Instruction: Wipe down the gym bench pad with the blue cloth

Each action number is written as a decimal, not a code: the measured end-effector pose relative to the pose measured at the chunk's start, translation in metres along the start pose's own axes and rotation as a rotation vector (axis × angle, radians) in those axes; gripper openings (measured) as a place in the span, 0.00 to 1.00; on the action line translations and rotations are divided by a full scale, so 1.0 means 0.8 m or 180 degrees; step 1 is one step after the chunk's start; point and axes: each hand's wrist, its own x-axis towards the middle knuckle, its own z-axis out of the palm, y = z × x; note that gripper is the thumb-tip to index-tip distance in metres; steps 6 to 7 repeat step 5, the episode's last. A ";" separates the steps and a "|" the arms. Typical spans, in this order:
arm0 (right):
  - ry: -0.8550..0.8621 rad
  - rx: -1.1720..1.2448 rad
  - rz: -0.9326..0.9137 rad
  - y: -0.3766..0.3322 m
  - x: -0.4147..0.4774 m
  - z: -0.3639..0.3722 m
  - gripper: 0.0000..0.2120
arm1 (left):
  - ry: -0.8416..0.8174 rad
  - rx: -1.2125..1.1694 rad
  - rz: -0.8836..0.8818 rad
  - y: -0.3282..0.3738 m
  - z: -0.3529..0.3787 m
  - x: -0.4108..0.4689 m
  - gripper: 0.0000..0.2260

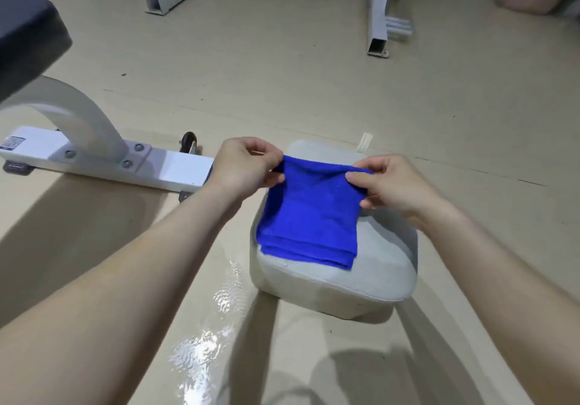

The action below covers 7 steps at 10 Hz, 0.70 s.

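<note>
A folded blue cloth [309, 216] lies on a grey cushion [342, 282] on the floor in front of me. My left hand [244, 166] pinches the cloth's far left corner. My right hand [389, 186] pinches the far right corner. Both hands lift that far edge slightly while the near edge rests on the cushion. The dark gym bench pad [25, 40] is at the far left, raised on a white frame [94, 140], well away from the cloth and both hands.
The bench's white base bar [131, 166] with a small black wheel [189, 140] lies on the beige floor left of the cushion. White legs of another machine [378, 12] stand at the back. A shiny patch [213, 326] glints on the floor near me.
</note>
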 end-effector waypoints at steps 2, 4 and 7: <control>0.1161 -0.1875 -0.1062 0.027 -0.008 0.031 0.25 | -0.0403 0.1631 0.1008 -0.047 0.015 -0.022 0.14; 0.0144 -0.3254 -0.1006 0.061 -0.040 0.092 0.32 | -0.1304 0.4399 0.1616 -0.105 0.012 -0.051 0.34; 0.0177 -0.3239 -0.0867 0.077 -0.034 0.090 0.37 | -0.1209 0.4481 0.1717 -0.108 0.018 -0.052 0.33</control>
